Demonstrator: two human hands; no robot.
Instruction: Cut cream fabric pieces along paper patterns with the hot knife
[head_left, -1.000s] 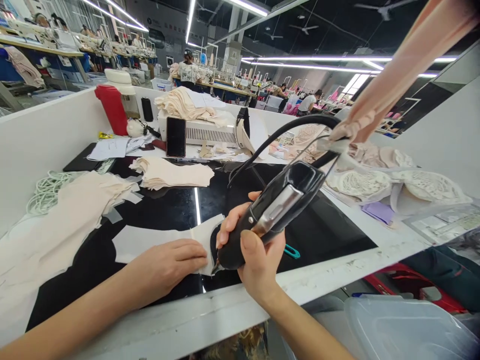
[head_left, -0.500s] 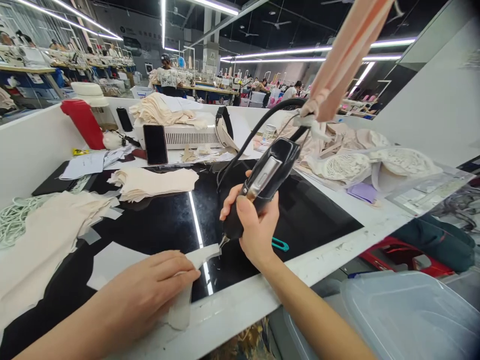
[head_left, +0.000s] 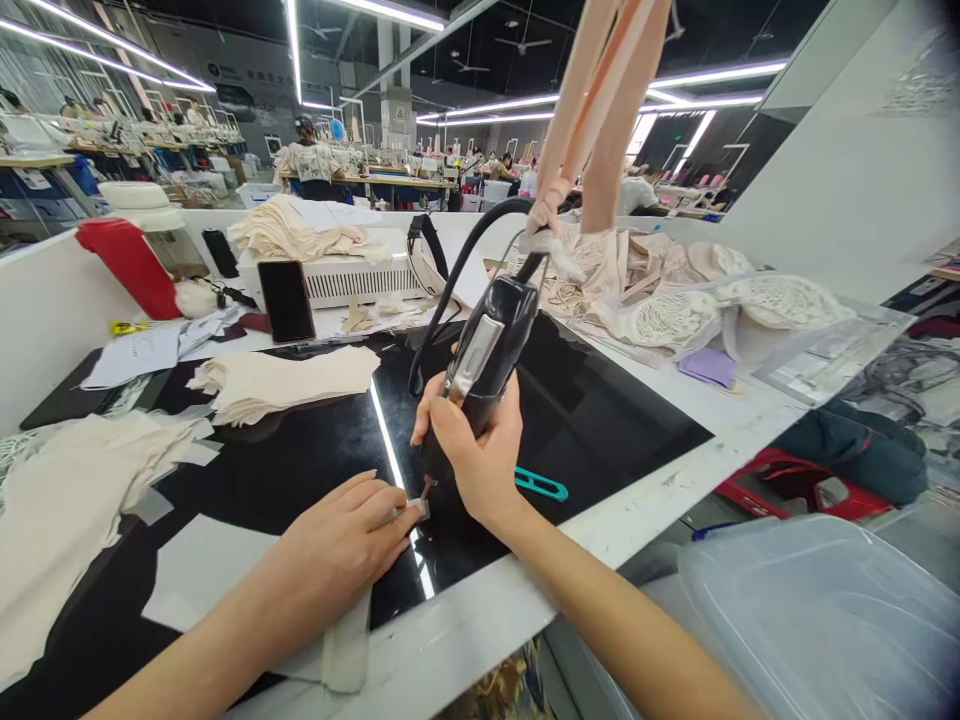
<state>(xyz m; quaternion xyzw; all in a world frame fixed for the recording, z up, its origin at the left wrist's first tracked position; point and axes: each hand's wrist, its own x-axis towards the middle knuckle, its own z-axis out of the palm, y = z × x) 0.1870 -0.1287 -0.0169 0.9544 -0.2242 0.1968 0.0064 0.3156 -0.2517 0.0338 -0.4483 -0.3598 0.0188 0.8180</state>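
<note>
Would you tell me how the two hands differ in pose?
The left hand lies flat, pinning a pale fabric piece to the black table; the right hand curls around a tilted black tool. The left rests low; the right is raised. Both meet near the tool's tip.

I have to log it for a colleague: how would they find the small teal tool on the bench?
Start at the glossy black mat in the middle of the white bench. Near its front edge, just right of the right hand gripping the black corded tool, lies the teal tool. It is the only teal thing there.
</note>
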